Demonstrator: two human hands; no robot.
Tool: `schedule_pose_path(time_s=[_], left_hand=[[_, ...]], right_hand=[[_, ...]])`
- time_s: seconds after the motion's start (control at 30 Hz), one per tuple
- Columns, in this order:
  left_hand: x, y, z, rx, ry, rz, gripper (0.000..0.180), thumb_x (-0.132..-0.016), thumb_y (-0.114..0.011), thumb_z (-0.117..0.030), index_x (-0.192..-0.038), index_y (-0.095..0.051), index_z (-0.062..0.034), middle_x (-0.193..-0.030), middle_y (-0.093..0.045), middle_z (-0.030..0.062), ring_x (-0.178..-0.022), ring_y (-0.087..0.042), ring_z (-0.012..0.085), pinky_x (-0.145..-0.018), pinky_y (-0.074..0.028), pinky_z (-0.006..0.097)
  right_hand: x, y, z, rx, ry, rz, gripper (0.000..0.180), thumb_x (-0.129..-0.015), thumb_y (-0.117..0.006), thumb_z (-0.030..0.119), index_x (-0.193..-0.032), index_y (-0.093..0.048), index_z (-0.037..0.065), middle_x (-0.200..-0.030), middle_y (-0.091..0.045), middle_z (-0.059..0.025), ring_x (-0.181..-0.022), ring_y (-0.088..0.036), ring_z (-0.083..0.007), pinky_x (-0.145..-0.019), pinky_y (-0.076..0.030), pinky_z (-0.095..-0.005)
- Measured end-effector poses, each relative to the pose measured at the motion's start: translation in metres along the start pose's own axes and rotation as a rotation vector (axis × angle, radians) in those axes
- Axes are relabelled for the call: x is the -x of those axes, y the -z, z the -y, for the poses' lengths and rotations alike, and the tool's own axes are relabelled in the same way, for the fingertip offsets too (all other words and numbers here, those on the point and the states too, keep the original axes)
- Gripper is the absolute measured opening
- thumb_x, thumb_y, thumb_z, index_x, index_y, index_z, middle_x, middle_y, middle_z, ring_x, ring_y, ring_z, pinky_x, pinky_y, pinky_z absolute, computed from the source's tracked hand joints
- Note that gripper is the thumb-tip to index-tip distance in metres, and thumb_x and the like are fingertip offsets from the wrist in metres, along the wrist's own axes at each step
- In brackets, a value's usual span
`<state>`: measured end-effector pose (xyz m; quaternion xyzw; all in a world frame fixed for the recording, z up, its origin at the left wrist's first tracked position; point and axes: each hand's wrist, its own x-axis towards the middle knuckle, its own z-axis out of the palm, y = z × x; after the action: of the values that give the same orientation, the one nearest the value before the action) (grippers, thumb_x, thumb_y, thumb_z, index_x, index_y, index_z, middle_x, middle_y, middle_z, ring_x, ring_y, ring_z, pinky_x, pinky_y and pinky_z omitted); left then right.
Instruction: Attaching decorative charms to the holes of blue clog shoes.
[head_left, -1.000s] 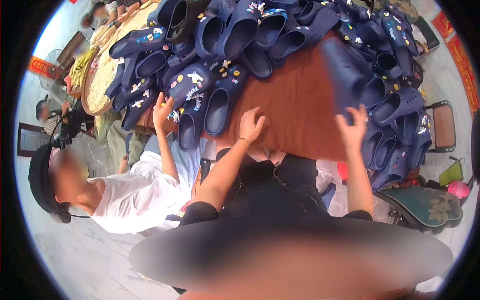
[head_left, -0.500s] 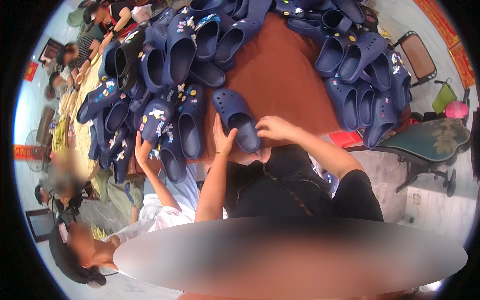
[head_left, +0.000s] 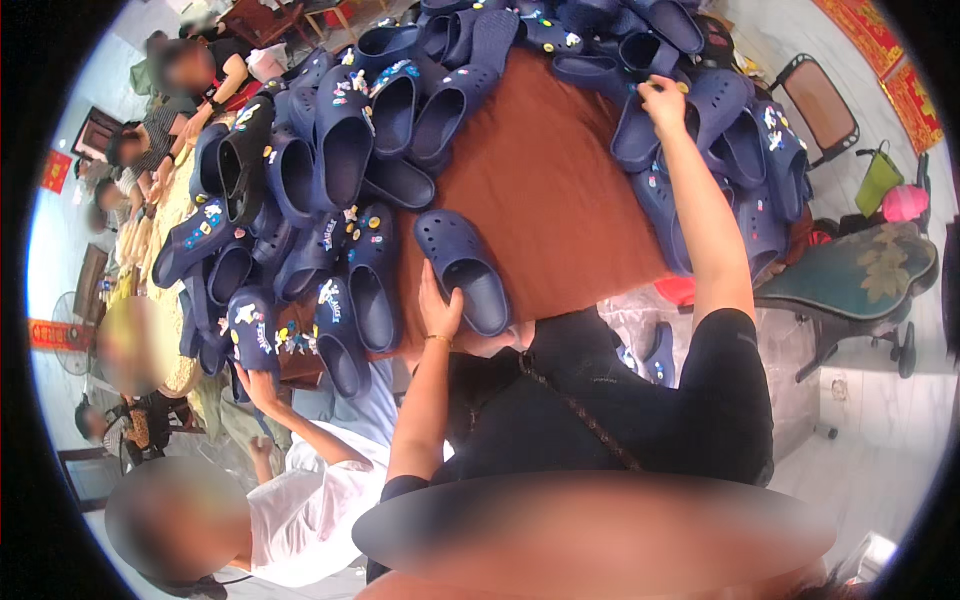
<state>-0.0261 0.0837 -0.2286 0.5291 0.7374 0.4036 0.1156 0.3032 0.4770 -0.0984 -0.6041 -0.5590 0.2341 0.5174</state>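
A navy clog without charms lies toe-away near the front of the brown cloth. My left hand grips its left side, the thumb over the rim and the fingers along the outer wall. My right arm stretches to the right-hand pile of clogs. There my right hand is closed with bent fingers beside a clog; what the fingertips pinch, if anything, is too small to make out. A decorated clog with charms stands just left of my left hand.
Navy clogs with charms are heaped on the left and far side of the brown cloth. At left, a co-worker's hand touches a decorated clog. A chair seat and a folding chair stand at right.
My right hand has left the front clog and reached far right to the other pile. My left hand stays on the clog. The co-worker's hand and a decorated clog have shifted left and nearer.
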Motion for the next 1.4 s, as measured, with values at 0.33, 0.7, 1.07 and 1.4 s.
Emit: schedule_pose_path(time_s=[0.33, 0.7, 1.07, 1.4], left_hand=[[0.004, 0.005, 0.006, -0.055, -0.01, -0.022, 0.078, -0.071, -0.059, -0.026, -0.136, -0.023, -0.0016, -0.136, -0.033, 0.02, -0.122, -0.035, 0.0356, -0.101, -0.028, 0.042], [0.009, 0.011, 0.002, 0.011, 0.021, -0.055, 0.076, -0.069, -0.06, -0.029, -0.133, -0.029, -0.0023, -0.133, -0.037, 0.0207, -0.121, -0.037, 0.035, -0.101, -0.029, 0.041], [0.007, 0.01, 0.004, -0.001, -0.003, -0.101, 0.075, -0.07, -0.059, -0.029, -0.133, -0.03, -0.0028, -0.133, -0.036, 0.02, -0.122, -0.035, 0.034, -0.102, -0.028, 0.042], [0.003, 0.003, 0.006, -0.036, 0.028, -0.021, 0.074, -0.072, -0.059, -0.025, -0.135, -0.027, -0.0035, -0.132, -0.037, 0.0196, -0.122, -0.037, 0.034, -0.101, -0.028, 0.041]], right_hand=[[-0.068, -0.006, -0.002, -0.461, -0.376, 0.322, 0.059, -0.071, -0.072, 0.023, -0.123, -0.047, 0.012, -0.11, -0.053, -0.0068, -0.1, -0.048, -0.0199, -0.08, -0.042, -0.035], [-0.027, -0.005, 0.064, 1.23, 0.355, 0.136, 0.042, -0.081, -0.053, 0.015, -0.123, -0.047, 0.019, -0.144, -0.018, -0.0133, -0.107, -0.05, -0.0352, -0.083, -0.047, -0.0439], [-0.058, 0.03, 0.011, 1.257, 0.513, 0.08, 0.023, -0.089, -0.037, 0.019, -0.105, -0.052, 0.012, -0.102, -0.052, -0.0127, -0.084, -0.061, -0.0325, -0.067, -0.052, -0.0424], [-0.053, 0.09, 0.089, 1.387, 0.726, 0.055, 0.019, -0.085, -0.042, 0.016, -0.1, -0.052, 0.009, -0.108, -0.052, -0.0147, -0.09, -0.059, -0.0347, -0.067, -0.052, -0.0448]])
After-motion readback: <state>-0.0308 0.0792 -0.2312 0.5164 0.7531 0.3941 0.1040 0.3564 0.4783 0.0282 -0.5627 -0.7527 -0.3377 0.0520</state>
